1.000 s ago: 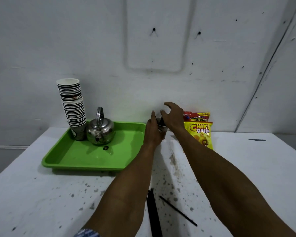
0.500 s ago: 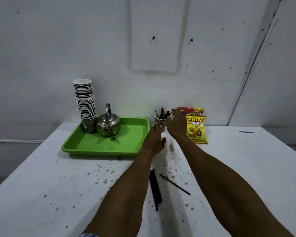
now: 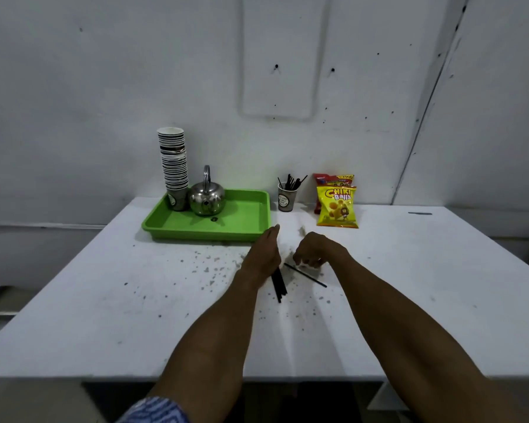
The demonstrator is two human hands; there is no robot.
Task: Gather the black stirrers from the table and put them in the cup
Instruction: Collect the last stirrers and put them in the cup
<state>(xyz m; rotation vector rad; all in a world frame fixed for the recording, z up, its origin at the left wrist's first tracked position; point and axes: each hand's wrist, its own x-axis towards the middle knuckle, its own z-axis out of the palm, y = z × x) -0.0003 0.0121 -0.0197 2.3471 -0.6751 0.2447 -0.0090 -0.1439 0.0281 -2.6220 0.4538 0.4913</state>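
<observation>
A paper cup [image 3: 287,200] stands at the back of the white table, with several black stirrers [image 3: 292,182] sticking out of it. A bundle of black stirrers [image 3: 279,285] lies mid-table, its far end under my left hand [image 3: 264,254], which is flat with fingers extended. One single stirrer [image 3: 306,275] lies slanted to the right of the bundle. My right hand [image 3: 313,250] hovers over its far end with fingers curled downward, touching or nearly touching it; a grip on it cannot be made out.
A green tray [image 3: 245,230] at the back left holds a steel kettle [image 3: 206,198] and a tall stack of paper cups [image 3: 173,166]. Two snack bags [image 3: 336,206] stand right of the stirrer cup. A dark mark [image 3: 419,213] lies far right. The table's front edge [image 3: 196,377] is near me.
Both hands have pulled back from the cup at the rear to the stirrers lying mid-table. The cup now stands free with stirrers in it. The view has backed away.
</observation>
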